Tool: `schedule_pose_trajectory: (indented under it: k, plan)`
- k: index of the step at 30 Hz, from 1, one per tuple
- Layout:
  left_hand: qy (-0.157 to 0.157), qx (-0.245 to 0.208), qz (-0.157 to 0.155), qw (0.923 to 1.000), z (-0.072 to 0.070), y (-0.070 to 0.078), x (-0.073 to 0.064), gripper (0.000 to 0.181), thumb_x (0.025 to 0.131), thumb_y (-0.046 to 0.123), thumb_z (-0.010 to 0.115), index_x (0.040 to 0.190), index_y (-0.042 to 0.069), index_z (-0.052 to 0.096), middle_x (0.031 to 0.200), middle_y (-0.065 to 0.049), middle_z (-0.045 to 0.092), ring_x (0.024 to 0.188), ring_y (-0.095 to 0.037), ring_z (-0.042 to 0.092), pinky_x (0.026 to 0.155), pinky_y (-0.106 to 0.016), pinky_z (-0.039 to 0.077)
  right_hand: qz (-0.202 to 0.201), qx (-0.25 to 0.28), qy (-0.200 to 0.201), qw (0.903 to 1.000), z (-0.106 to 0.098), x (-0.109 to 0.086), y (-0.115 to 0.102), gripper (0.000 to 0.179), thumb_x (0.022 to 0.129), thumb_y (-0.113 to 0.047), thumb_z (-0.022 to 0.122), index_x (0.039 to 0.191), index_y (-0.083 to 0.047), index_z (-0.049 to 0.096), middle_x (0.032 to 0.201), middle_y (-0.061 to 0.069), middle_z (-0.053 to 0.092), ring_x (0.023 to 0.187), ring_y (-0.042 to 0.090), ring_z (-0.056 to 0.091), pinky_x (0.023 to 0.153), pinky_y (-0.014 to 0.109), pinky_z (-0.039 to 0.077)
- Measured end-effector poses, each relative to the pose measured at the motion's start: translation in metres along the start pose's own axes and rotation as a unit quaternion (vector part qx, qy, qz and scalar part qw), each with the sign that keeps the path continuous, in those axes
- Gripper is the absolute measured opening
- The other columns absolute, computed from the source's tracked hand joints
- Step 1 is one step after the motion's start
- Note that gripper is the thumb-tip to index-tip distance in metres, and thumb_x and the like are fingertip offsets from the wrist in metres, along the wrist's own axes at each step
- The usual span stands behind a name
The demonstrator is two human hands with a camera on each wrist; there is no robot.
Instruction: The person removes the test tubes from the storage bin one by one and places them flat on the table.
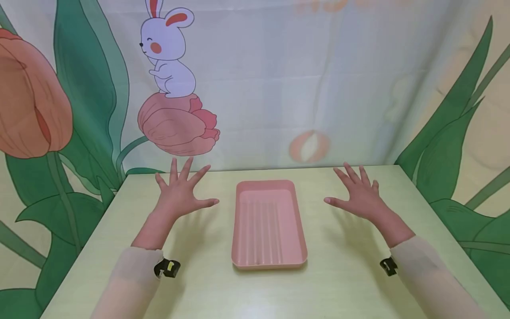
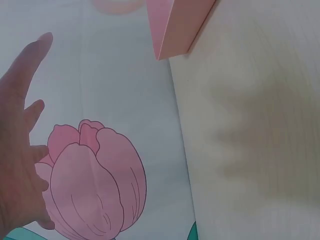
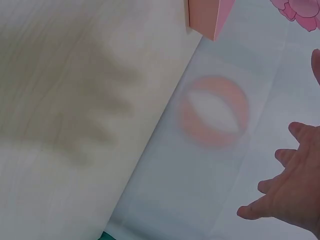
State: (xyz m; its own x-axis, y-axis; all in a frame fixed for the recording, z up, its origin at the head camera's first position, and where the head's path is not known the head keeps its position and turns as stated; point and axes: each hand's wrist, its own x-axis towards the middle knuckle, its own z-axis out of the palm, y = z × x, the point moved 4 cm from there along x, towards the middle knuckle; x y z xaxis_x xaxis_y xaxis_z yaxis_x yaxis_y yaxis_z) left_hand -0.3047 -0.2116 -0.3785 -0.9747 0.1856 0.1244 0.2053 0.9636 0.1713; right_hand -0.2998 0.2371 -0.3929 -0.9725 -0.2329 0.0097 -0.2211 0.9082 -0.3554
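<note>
A pink rectangular tray (image 1: 292, 230) with a raised rim lies on the table, between the two hands. Several clear ribbed strips (image 1: 260, 232) run lengthwise in its left and middle part. To the tray's left, the left hand (image 1: 179, 192) is held above the table with fingers spread and nothing in it. On the other side the right hand (image 1: 360, 195) hovers likewise, fingers apart and holding nothing. Both wrist views show a corner of the tray (image 2: 182, 30) beyond the hand, apart from the fingers.
The pale wooden table (image 1: 330, 288) ends at a printed curtain (image 1: 255, 88) with a rabbit and flowers. Black wrist-worn devices (image 1: 167, 268) sit at both light sleeves (image 1: 131, 274). Shadows of the hands fall on the tabletop.
</note>
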Motion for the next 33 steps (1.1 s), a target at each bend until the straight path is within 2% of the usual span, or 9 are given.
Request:
schedule_pose_trajectory:
  k: [18,26,33]
  plan:
    - [0.000,-0.050,-0.024,0.9985,0.016,-0.005,-0.007,0.096,0.084,0.062,0.073,0.162,0.026,0.030,0.172,-0.020,0.007,0.156,-0.054,-0.005,0.113,-0.087,0.007,-0.005,0.041,0.061,0.9973,0.019,-0.002,0.012,0.087,0.095,-0.051,0.065,0.161,-0.008,0.028,0.170,0.024,0.017,0.155,0.056,0.007,0.115,0.083,0.015]
    - [0.008,-0.087,-0.026,0.9958,0.023,-0.006,-0.011,0.091,0.088,0.055,0.071,0.161,0.020,0.030,0.171,-0.022,0.014,0.156,-0.053,0.007,0.115,-0.082,0.020,-0.009,0.067,0.068,0.9954,0.029,-0.003,0.013,0.084,0.096,-0.047,0.066,0.160,-0.005,0.030,0.169,0.025,0.020,0.154,0.052,0.018,0.118,0.075,0.026]
    - [-0.005,-0.118,-0.030,0.9925,0.029,-0.006,-0.015,0.088,0.092,0.051,0.069,0.161,0.014,0.029,0.168,-0.026,0.020,0.154,-0.054,0.015,0.117,-0.077,0.025,-0.007,0.093,0.073,0.9930,0.035,-0.003,0.013,0.080,0.098,-0.046,0.065,0.158,-0.004,0.034,0.165,0.026,0.028,0.151,0.051,0.025,0.117,0.073,0.031]
